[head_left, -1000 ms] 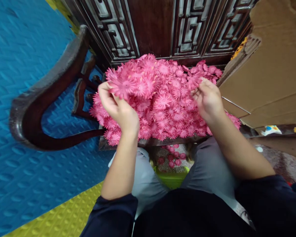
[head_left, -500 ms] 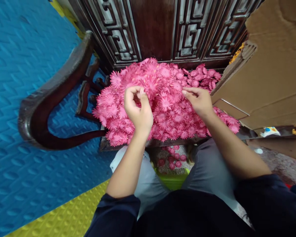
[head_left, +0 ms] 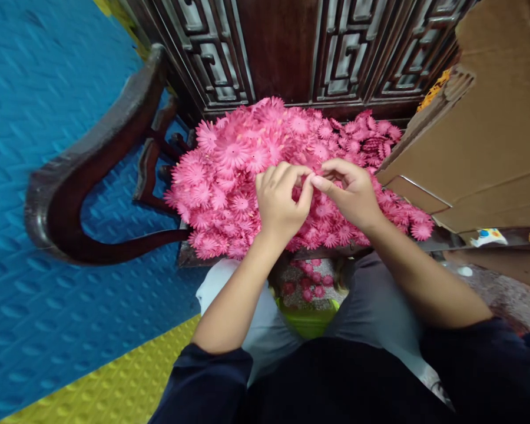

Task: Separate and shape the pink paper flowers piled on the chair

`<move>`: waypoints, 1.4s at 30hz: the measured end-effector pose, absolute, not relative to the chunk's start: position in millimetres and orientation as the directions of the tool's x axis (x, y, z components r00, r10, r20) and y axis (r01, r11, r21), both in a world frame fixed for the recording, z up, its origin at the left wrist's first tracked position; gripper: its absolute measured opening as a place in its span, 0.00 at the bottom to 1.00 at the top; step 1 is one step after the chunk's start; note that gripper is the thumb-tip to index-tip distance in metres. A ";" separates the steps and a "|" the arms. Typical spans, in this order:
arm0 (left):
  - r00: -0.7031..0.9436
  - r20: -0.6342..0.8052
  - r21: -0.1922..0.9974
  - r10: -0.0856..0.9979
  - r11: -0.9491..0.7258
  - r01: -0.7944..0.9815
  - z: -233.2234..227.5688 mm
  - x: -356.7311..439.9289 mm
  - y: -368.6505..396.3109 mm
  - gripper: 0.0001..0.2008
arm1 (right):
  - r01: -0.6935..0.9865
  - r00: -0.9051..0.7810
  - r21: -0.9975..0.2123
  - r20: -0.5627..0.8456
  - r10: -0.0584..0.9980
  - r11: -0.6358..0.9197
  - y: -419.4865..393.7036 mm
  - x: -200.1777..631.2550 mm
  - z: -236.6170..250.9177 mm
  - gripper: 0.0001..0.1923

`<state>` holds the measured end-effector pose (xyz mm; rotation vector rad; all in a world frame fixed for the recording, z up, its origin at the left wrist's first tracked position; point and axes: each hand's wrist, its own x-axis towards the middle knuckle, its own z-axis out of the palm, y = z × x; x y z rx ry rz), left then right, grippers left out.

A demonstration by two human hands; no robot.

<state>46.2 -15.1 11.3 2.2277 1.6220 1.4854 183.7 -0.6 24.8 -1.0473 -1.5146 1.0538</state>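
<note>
A big heap of pink paper flowers (head_left: 247, 176) covers the seat of a dark wooden chair in front of me. Both my hands meet over the middle of the heap. My left hand (head_left: 278, 203) is curled, thumb and forefinger pinched. My right hand (head_left: 351, 194) is pinched too, and its fingertips touch those of the left hand. They seem to nip a small pink flower (head_left: 308, 176) between them, mostly hidden by the fingers.
The chair's curved armrest (head_left: 92, 165) sweeps out to the left and its carved back (head_left: 291, 47) rises behind the heap. A cardboard box (head_left: 490, 118) stands at the right. A green bin (head_left: 307, 318) holding a few pink flowers sits between my knees. Blue foam mat (head_left: 26, 118) and yellow foam mat (head_left: 106, 388) cover the floor.
My left hand let go of a large flower at the heap's left and moved right. My right hand moved left and down. Their fingertips now meet over the middle.
</note>
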 end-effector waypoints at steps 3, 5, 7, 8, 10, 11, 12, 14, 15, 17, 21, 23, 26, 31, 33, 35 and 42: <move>0.012 0.660 0.511 0.751 -0.461 0.726 9.6 46.8 -13.9 0.06 | 0.086 -0.146 -0.971 0.207 0.967 0.221 1.7 185.2 22.5 0.14; -0.017 0.646 0.551 0.763 -0.451 0.702 10.1 46.6 -13.0 0.07 | 0.073 -0.146 -0.975 0.197 0.970 0.209 4.0 187.5 21.5 0.13; -0.046 0.628 0.599 0.777 -0.444 0.666 11.0 46.6 -12.5 0.07 | 0.059 -0.149 -0.979 0.183 0.972 0.193 5.2 189.2 21.5 0.12; -0.055 0.621 0.616 0.782 -0.443 0.651 11.3 46.7 -12.4 0.07 | 0.050 -0.151 -0.983 0.170 0.974 0.179 5.3 189.6 21.9 0.11; -0.070 0.622 0.636 0.780 -0.451 0.626 11.3 47.3 -12.2 0.06 | 0.018 -0.148 -0.988 0.148 0.978 0.152 4.6 189.1 22.9 0.09; -0.085 0.629 0.645 0.773 -0.457 0.612 11.0 47.7 -12.2 0.06 | -0.002 -0.140 -0.990 0.141 0.980 0.143 4.0 188.5 23.5 0.08; -0.109 0.636 0.657 0.764 -0.462 0.596 10.5 48.1 -12.2 0.06 | -0.022 -0.127 -0.991 0.136 0.983 0.134 3.4 187.8 23.9 0.07; -0.167 0.653 0.677 0.738 -0.472 0.564 9.9 48.1 -11.9 0.07 | -0.052 -0.092 -0.992 0.122 0.988 0.118 3.2 187.1 23.9 0.06; -0.197 0.663 0.684 0.722 -0.477 0.551 10.0 47.4 -11.5 0.07 | -0.061 -0.075 -0.992 0.112 0.991 0.107 3.8 187.6 23.4 0.06; -0.268 0.682 0.694 0.680 -0.488 0.530 11.8 43.2 -10.0 0.07 | -0.078 -0.025 -0.994 0.083 0.996 0.081 7.3 191.1 21.4 0.06; -0.479 0.697 0.715 0.533 -0.466 0.521 17.9 21.9 -2.5 0.07 | -0.150 0.141 -0.989 -0.020 0.990 0.002 21.4 205.7 15.5 0.06; -0.500 0.713 0.692 0.491 -0.381 0.613 18.4 8.7 3.3 0.07 | -0.143 0.167 -0.990 -0.037 0.985 -0.013 27.3 210.8 13.4 0.04; -0.363 0.738 0.537 0.569 -0.170 0.826 13.4 -3.5 11.4 0.07 | -0.081 0.134 -0.997 -0.008 0.991 0.003 28.2 208.4 12.0 0.02; -0.304 0.690 0.522 0.657 -0.160 0.838 6.6 2.6 12.3 0.10 | -0.086 0.001 -0.995 -0.057 0.998 -0.056 17.9 195.5 10.7 0.02; -0.297 0.679 0.550 0.671 -0.197 0.812 7.9 9.4 7.6 0.11 | -0.105 -0.026 -0.991 -0.085 0.996 -0.088 16.0 194.5 11.0 0.03; -0.221 0.676 0.541 0.703 -0.270 0.797 9.4 17.2 1.9 0.12 | -0.118 -0.038 -0.987 -0.102 0.994 -0.106 15.7 195.3 11.9 0.04; 0.068 0.631 0.440 0.773 -0.428 0.790 6.7 39.0 -9.6 0.10 | -0.116 -0.199 -0.988 -0.081 0.977 -0.105 15.6 196.7 13.8 0.03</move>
